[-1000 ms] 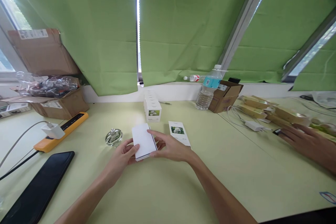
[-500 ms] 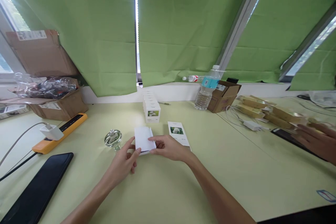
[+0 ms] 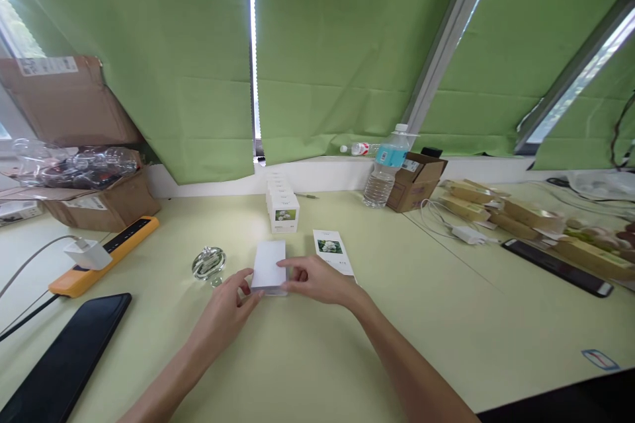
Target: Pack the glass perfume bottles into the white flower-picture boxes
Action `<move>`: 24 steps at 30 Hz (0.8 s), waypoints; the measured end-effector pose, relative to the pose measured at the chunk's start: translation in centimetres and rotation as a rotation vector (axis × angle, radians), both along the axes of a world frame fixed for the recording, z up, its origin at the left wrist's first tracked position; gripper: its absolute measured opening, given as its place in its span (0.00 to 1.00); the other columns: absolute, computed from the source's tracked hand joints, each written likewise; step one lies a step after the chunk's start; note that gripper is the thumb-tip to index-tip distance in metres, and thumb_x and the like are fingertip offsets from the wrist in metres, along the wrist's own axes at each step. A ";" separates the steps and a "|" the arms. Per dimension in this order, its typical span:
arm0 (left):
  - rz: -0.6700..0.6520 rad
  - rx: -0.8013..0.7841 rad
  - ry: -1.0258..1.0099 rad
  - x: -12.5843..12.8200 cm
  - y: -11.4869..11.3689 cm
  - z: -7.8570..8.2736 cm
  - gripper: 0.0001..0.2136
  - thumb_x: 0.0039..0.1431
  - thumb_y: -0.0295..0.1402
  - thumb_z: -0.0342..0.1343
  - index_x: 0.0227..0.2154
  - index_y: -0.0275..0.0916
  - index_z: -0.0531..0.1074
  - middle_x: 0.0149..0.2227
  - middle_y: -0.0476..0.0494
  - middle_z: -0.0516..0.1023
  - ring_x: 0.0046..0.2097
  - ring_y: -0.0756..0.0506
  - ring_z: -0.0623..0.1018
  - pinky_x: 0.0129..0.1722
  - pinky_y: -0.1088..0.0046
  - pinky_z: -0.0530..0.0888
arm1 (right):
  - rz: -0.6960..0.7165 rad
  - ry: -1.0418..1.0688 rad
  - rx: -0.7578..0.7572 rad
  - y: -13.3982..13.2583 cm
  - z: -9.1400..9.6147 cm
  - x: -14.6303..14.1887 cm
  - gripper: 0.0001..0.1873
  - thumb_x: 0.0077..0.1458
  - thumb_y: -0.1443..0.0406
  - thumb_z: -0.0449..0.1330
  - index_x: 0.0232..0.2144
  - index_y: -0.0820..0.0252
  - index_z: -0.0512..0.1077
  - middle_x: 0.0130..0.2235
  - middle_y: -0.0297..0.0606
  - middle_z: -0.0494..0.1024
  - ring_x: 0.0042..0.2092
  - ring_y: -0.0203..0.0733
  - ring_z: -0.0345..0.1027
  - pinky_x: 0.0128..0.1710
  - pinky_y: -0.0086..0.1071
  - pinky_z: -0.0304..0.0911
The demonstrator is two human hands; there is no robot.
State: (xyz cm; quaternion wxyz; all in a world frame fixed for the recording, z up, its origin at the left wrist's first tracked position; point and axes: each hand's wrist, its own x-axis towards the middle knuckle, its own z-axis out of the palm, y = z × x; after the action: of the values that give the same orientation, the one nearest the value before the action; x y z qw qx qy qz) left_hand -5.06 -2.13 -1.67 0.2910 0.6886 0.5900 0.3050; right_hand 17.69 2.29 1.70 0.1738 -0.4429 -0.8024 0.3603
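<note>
A plain white box (image 3: 268, 266) lies flat on the table just ahead of my hands. My left hand (image 3: 224, 316) grips its lower left side, and my right hand (image 3: 312, 279) holds its right side with the fingers across the top. To the right stands apart a printed card with a white flower photo (image 3: 331, 252). A stack of white boxes with the same flower picture (image 3: 284, 213) stands beyond. A clear glass bottle (image 3: 208, 263) lies left of my left hand, not touched.
An orange power strip (image 3: 104, 256) with a white charger and a black phone (image 3: 67, 360) lie at left. Cardboard boxes and plastic bottles (image 3: 74, 168) sit far left. A water bottle (image 3: 384, 175), small carton and tan packages (image 3: 510, 218) stand at back right.
The white box now lies flatter and more square between my hands. The other person's hand at right has drawn back, uncovering a black tablet or phone on the table.
</note>
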 end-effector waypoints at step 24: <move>-0.021 0.147 0.123 0.1 -0.5 0.4 0.19 0.62 0.47 0.43 0.51 0.48 0.65 0.37 0.49 0.70 0.24 0.50 0.66 0.29 0.72 0.67 | -0.777 -0.673 0.132 1.0 0.2 2.5 0.38 0.51 0.57 0.57 0.60 0.68 0.51 0.38 0.51 0.77 0.42 0.56 0.71 0.38 0.41 0.59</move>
State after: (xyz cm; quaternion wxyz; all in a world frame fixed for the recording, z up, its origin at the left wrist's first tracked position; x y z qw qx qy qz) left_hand -4.92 -2.66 -1.23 0.2062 0.7314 0.5757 0.3017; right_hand 20.20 3.27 1.90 0.0545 -0.7877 -0.6112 0.0552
